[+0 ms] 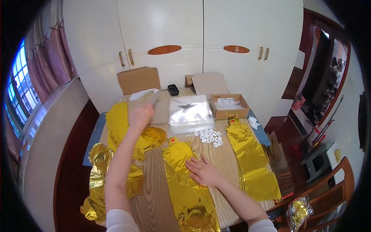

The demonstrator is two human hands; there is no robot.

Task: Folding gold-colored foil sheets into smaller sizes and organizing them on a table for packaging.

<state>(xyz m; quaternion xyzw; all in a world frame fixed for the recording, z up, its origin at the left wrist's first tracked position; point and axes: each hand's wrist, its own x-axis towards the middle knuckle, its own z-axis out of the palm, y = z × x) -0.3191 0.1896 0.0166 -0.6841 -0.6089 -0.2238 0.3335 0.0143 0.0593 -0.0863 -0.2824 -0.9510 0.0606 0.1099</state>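
My right hand (203,171) lies with its fingers spread on a flat gold foil balloon (181,162), which stretches down the middle of the table and has a small red spot at its top. My left hand (141,115) is raised over the brown cardboard (160,116) at the back left. Its fingers look closed and slightly blurred; a thin pale thing shows at their tips, too faint to name. Under and beside my left forearm are more gold foil balloons (116,121), crumpled and overlapping. Another flat gold foil balloon (251,158) lies to the right.
Clear plastic bags (190,112) lie stacked at the back middle, with several small white rolls (208,136) in front. A cardboard box (230,113) holds white strips. Near the cabinet (162,23) sits a black tray (173,90). A wooden chair (336,185) stands at the right.
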